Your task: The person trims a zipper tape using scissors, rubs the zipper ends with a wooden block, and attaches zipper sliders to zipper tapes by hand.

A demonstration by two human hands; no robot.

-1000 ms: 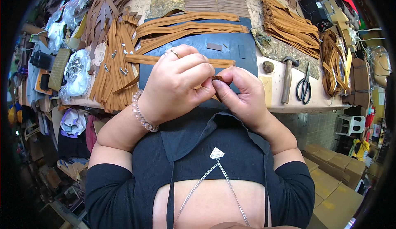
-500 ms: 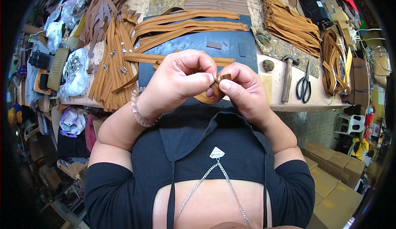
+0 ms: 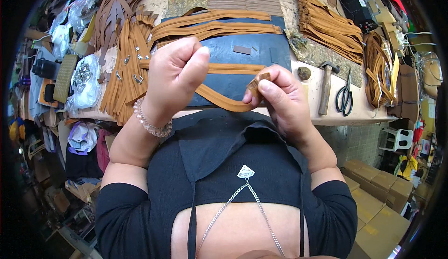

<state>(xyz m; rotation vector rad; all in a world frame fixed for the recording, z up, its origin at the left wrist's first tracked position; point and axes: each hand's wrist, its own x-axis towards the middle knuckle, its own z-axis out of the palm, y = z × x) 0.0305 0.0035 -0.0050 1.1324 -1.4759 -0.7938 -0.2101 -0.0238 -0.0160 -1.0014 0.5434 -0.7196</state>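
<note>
Between the thumb and fingers of my right hand (image 3: pixel 282 93) is pinched the end of a tan-brown zipper (image 3: pixel 224 101). From there the zipper sags in a curve to the left and disappears behind my left wrist. My left hand (image 3: pixel 182 70) is closed in a fist, raised over the left part of a dark blue cutting mat (image 3: pixel 233 84). Whatever that fist holds, if anything, is hidden by the fingers. Behind both hands, another flat zipper strip (image 3: pixel 233 68) lies across the mat.
Brown zipper strips (image 3: pixel 123 72) with small metal sliders (image 3: pixel 138 78) pile up at left. More strips (image 3: pixel 214 28) cross the mat's far side. A hammer (image 3: pixel 325 91), black scissors (image 3: pixel 344 98), a round stone-like lump (image 3: pixel 304 74) and a zipper bundle (image 3: pixel 326 26) are at right.
My left hand has pulled away from my right hand, up and to the left, and closed into a fist. The right hand keeps the zipper end, and the strip's curve now shows.
</note>
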